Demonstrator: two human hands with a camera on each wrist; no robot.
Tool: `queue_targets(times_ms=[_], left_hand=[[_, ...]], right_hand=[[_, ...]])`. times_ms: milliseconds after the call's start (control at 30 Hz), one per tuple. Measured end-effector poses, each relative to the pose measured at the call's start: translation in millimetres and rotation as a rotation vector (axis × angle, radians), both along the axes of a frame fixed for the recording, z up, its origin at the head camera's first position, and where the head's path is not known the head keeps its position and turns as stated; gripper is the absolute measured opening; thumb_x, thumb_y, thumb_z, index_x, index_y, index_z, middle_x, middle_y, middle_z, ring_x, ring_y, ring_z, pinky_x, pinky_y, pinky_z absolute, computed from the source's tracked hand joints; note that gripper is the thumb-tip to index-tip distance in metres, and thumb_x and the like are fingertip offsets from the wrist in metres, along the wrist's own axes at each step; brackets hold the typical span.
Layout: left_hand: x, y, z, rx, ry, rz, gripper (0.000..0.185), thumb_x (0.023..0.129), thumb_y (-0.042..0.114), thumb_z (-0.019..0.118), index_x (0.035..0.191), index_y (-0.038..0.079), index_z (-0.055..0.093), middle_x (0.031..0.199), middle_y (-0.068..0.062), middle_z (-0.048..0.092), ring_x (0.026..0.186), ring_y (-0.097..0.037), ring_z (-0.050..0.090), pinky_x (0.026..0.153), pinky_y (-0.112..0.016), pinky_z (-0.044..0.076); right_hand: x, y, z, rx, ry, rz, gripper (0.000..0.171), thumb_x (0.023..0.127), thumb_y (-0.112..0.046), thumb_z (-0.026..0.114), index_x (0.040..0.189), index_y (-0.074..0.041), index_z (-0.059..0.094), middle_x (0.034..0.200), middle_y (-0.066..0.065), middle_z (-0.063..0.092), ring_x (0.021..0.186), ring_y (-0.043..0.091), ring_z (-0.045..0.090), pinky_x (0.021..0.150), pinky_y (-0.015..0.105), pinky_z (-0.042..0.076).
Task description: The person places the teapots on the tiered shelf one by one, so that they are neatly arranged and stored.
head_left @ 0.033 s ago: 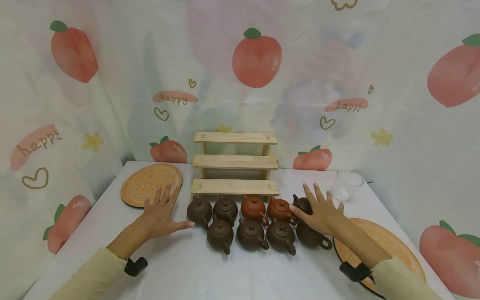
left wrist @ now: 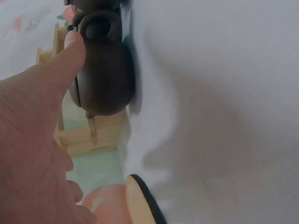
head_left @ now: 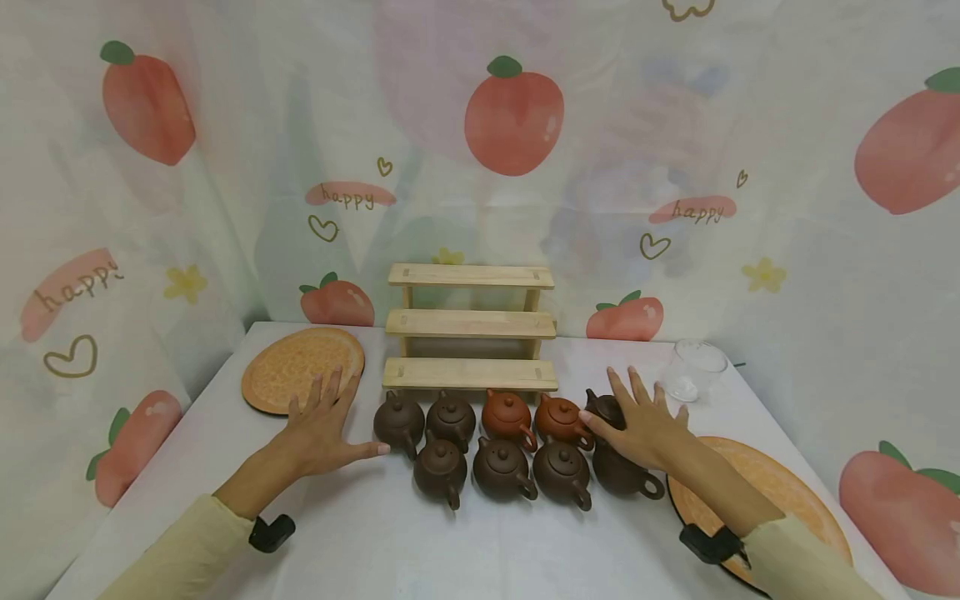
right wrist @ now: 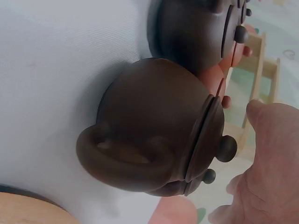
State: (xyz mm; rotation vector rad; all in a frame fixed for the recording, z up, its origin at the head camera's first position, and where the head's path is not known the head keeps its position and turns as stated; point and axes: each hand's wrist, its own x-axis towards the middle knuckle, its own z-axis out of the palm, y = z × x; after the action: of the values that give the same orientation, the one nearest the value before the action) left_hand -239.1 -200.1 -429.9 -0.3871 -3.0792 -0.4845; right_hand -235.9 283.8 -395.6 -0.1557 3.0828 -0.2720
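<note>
Small clay teapots stand in two rows on the white table, most dark brown, with two reddish ones, a left red teapot (head_left: 506, 417) and a right red teapot (head_left: 558, 419), in the back row. My left hand (head_left: 318, 429) is spread beside the back-left dark teapot (head_left: 398, 419), its thumb pointing at it and nothing held. In the left wrist view that thumb (left wrist: 70, 56) overlaps a dark teapot (left wrist: 105, 79). Fingers spread, my right hand (head_left: 637, 421) hovers over the right-end dark teapot (head_left: 622, 475), partly hiding it and another behind. The right wrist view shows its looped handle (right wrist: 121, 168).
A three-step wooden rack (head_left: 470, 322) stands behind the teapots. One round wood-coloured board (head_left: 288, 367) lies at the back left, a larger round board (head_left: 795, 492) under the right forearm. A clear glass bowl (head_left: 697, 367) sits at the back right. Patterned cloth walls enclose the table.
</note>
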Motion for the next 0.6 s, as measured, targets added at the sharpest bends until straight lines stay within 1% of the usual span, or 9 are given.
queue_targets(times_ms=[133, 200, 300, 400, 467, 533, 600], left_hand=[[-0.7, -1, 0.9, 0.006, 0.002, 0.0, 0.132, 0.08, 0.086, 0.066, 0.17, 0.007, 0.011, 0.175, -0.027, 0.002, 0.157, -0.059, 0.007, 0.113, -0.086, 0.011], [-2.2, -2, 1.2, 0.01, 0.006, 0.0, 0.129, 0.082, 0.085, 0.065, 0.17, 0.006, 0.012, 0.174, -0.029, 0.004, 0.157, -0.059, 0.008, 0.113, -0.086, 0.011], [-7.1, -4, 1.1, 0.034, 0.004, 0.005, 0.119, 0.089, 0.082, 0.059, 0.169, 0.005, 0.015, 0.173, -0.03, 0.007, 0.157, -0.059, 0.009, 0.113, -0.086, 0.012], [-15.0, -8, 0.1, 0.067, -0.001, 0.013, 0.108, 0.097, 0.077, 0.052, 0.168, 0.003, 0.018, 0.172, -0.031, 0.01, 0.156, -0.059, 0.011, 0.114, -0.085, 0.013], [-21.1, -10, -0.9, 0.088, -0.005, 0.018, 0.104, 0.1, 0.074, 0.048, 0.168, 0.001, 0.018, 0.172, -0.032, 0.011, 0.156, -0.058, 0.012, 0.115, -0.084, 0.013], [-27.0, -12, -1.9, 0.106, -0.007, 0.023, 0.102, 0.102, 0.072, 0.046, 0.167, -0.001, 0.017, 0.171, -0.033, 0.012, 0.156, -0.058, 0.013, 0.116, -0.082, 0.014], [-31.8, -14, -1.8, 0.13, -0.011, 0.021, 0.101, 0.103, 0.07, 0.046, 0.166, -0.005, 0.017, 0.17, -0.035, 0.014, 0.156, -0.058, 0.015, 0.118, -0.08, 0.015]], right_hand=[[1.0, 3, 0.2, -0.009, -0.001, -0.001, 0.104, 0.099, -0.079, 0.04, 0.169, -0.006, 0.015, 0.17, 0.036, 0.011, 0.147, 0.073, 0.012, 0.103, 0.093, 0.016], [1.6, 5, 0.0, -0.017, -0.005, -0.001, 0.104, 0.1, -0.079, 0.04, 0.169, -0.006, 0.015, 0.17, 0.036, 0.01, 0.146, 0.073, 0.012, 0.102, 0.093, 0.016], [3.3, 11, 0.9, -0.036, -0.015, -0.001, 0.103, 0.101, -0.077, 0.039, 0.169, -0.005, 0.013, 0.169, 0.037, 0.011, 0.146, 0.074, 0.012, 0.102, 0.093, 0.015], [6.8, 17, 3.2, -0.069, -0.026, -0.005, 0.102, 0.102, -0.075, 0.04, 0.169, -0.003, 0.011, 0.167, 0.039, 0.017, 0.145, 0.074, 0.014, 0.102, 0.093, 0.014], [9.7, 21, 5.2, -0.091, -0.031, -0.009, 0.101, 0.103, -0.074, 0.039, 0.168, -0.001, 0.012, 0.164, 0.04, 0.024, 0.146, 0.071, 0.019, 0.102, 0.093, 0.013], [12.7, 24, 6.5, -0.111, -0.028, -0.012, 0.1, 0.104, -0.072, 0.039, 0.167, 0.001, 0.013, 0.162, 0.04, 0.03, 0.146, 0.068, 0.026, 0.103, 0.092, 0.014], [16.3, 28, 7.8, -0.125, -0.019, -0.011, 0.099, 0.106, -0.069, 0.04, 0.166, 0.005, 0.014, 0.16, 0.041, 0.033, 0.145, 0.065, 0.032, 0.104, 0.089, 0.021]])
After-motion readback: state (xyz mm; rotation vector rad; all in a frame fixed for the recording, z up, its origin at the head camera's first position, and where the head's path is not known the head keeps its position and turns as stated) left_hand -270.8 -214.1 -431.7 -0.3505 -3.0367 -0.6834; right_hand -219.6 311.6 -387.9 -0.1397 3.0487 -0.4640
